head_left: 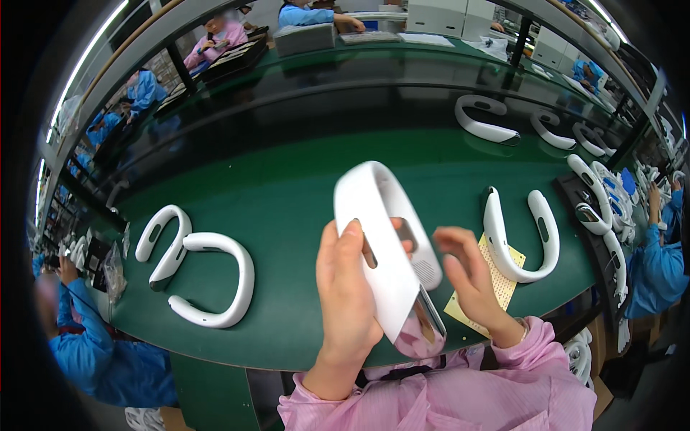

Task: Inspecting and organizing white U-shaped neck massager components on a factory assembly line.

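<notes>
Green tabletop [287,179] spreads before us, and at its far left we see a co-worker in blue [83,334]. Inward from there lie a white arched piece [173,257] and a white C-shaped piece [248,276], so close that we cannot tell whether they touch.

Near the middle, our left hand [343,284] grasps the white looped device [390,291], which is held up above the table and tilted. Our thumb presses flat on the outer face of its near arm, beside a dark slot, while our fingertips show on the other side, in the gap between the two arms. The glossy lower end hangs below our grip, reflecting pink.

Just right of the device, our right hand [471,280] is loosely curled and clasps nothing; we cannot tell whether a fingertip brushes the far arm.

Farther right, a white U-shaped piece [550,244] lies partly over a yellow sheet [506,291]. Beyond it, a dark tray [573,195] bears more white pieces [615,262], near another blue-clad co-worker [658,266].
</notes>
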Demonstrator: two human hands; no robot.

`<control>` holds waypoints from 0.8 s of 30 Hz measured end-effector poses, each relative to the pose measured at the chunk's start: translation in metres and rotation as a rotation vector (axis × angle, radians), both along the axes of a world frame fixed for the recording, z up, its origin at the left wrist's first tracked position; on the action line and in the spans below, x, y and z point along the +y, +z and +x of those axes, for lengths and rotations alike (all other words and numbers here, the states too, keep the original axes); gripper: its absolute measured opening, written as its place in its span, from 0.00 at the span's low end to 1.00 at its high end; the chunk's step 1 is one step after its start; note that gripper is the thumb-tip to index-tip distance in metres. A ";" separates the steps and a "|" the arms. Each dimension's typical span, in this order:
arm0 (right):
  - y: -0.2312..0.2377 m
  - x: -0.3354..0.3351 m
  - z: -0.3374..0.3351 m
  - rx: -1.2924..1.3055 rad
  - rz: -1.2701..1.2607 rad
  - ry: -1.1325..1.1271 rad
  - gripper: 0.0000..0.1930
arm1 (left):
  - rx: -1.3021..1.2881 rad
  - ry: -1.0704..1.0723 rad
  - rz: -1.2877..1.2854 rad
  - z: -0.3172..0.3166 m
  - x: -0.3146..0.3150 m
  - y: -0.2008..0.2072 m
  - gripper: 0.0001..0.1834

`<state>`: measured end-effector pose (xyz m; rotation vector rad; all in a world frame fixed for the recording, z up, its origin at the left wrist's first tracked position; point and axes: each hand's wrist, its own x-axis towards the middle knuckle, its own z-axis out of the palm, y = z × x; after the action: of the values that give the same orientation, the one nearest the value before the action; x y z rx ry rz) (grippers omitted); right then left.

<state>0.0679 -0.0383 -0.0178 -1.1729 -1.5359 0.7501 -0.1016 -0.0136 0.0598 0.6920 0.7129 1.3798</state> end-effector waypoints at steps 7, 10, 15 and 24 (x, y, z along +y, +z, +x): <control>0.035 -0.037 -0.027 0.277 -0.191 0.350 0.27 | 0.057 0.021 0.092 0.021 0.009 0.000 0.16; 0.039 -0.038 -0.021 0.374 -0.202 0.429 0.29 | 0.065 -0.023 0.095 0.022 0.009 -0.002 0.18; 0.037 -0.045 0.004 0.549 -0.305 0.510 0.28 | -0.014 -0.079 0.027 0.026 0.014 -0.002 0.21; -0.045 -0.112 0.039 -0.919 -0.185 -0.146 0.28 | -0.139 -0.167 -0.160 0.034 0.022 -0.010 0.21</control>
<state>0.1065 -0.1503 -0.0631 -1.8998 -2.0994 0.2374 -0.0680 0.0089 0.0501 0.5122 0.6324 1.1914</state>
